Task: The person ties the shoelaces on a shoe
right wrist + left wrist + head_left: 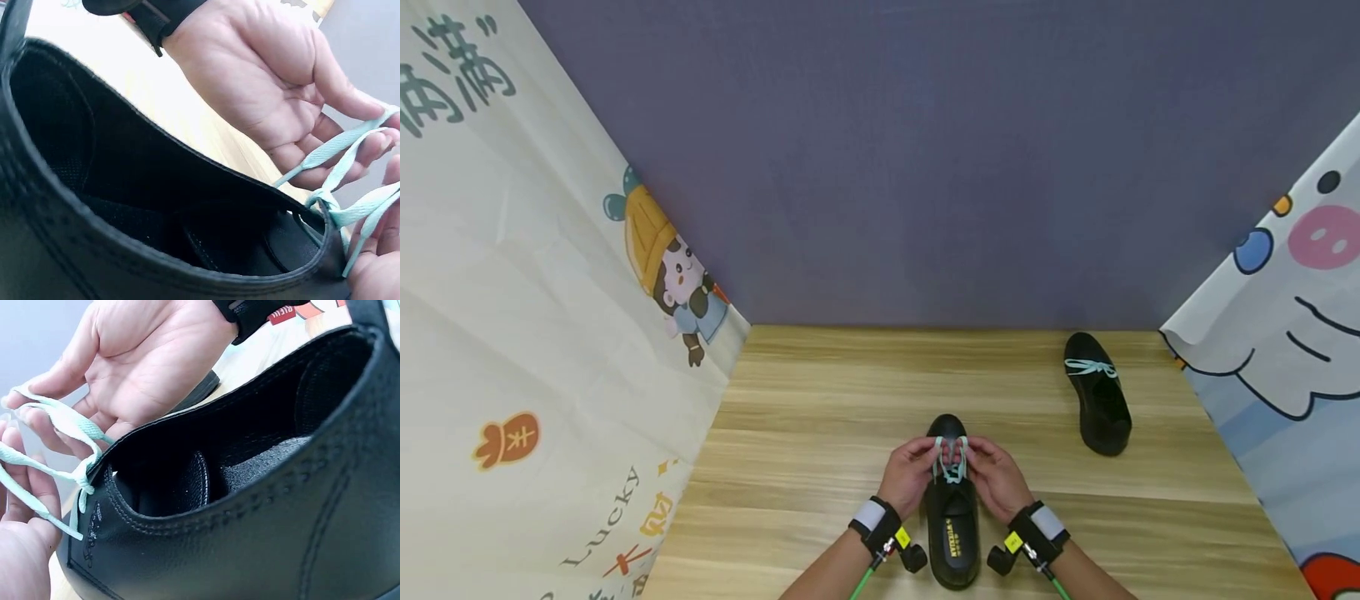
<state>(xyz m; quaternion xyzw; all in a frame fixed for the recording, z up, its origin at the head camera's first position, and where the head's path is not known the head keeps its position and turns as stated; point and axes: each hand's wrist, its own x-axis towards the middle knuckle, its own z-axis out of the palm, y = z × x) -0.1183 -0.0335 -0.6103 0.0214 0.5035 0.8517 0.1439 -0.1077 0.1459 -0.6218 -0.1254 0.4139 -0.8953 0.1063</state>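
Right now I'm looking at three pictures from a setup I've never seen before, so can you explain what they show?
There's no robot here, just a person's bare left hand and right hand. The wide picture comes from a camera worn on the head, looking forward and down. The two close-ups come from the left-wrist camera and right-wrist camera. On the wood-grain surface are a nearer black lace-up shoe, toe pointing away from the person, and a farther black lace-up shoe to the right, its lace in a bow. Each hand pinches part of the nearer shoe's mint-green shoelace, which is knotted at the shoe.
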